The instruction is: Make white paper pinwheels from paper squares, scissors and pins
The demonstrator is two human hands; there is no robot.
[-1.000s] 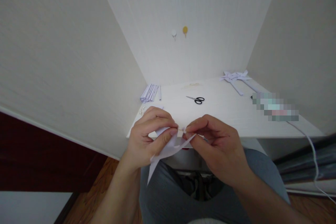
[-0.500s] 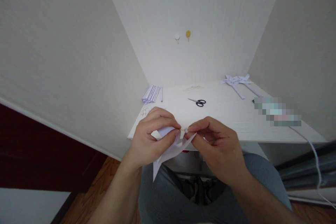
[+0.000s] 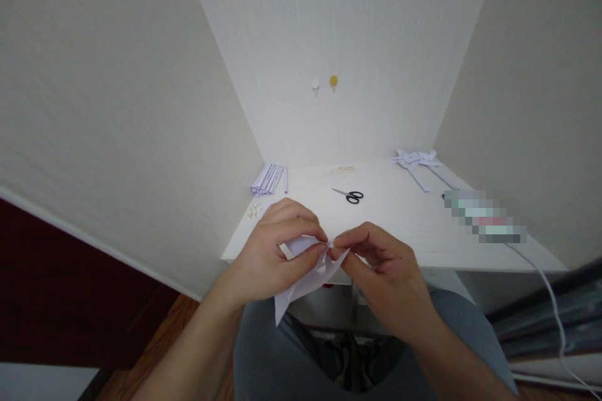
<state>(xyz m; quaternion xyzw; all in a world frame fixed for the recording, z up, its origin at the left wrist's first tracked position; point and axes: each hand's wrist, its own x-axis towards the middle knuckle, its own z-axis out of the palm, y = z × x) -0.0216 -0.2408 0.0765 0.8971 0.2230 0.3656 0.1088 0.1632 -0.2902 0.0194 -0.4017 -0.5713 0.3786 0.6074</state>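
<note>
My left hand point(image 3: 273, 254) and my right hand point(image 3: 380, 269) meet above my lap, just in front of the white desk edge point(image 3: 423, 260). Both pinch a folded piece of white paper point(image 3: 301, 285) between thumb and fingertips. The paper's pointed tail hangs down to the left below my left hand. The pinch point sits between the two thumbs; what lies exactly there is too small to make out.
On the desk lie black-handled scissors point(image 3: 348, 195), a stack of folded paper strips point(image 3: 269, 179) at the back left, finished paper shapes point(image 3: 416, 161) at the back right, and a blurred item point(image 3: 484, 219) with a white cable point(image 3: 550, 301). Two round hooks point(image 3: 324, 83) sit on the back wall.
Both hands have stayed pinched on the paper. The view has tilted, so the desk and hands sit slightly lower in the picture. The hands have drawn a little closer together.
</note>
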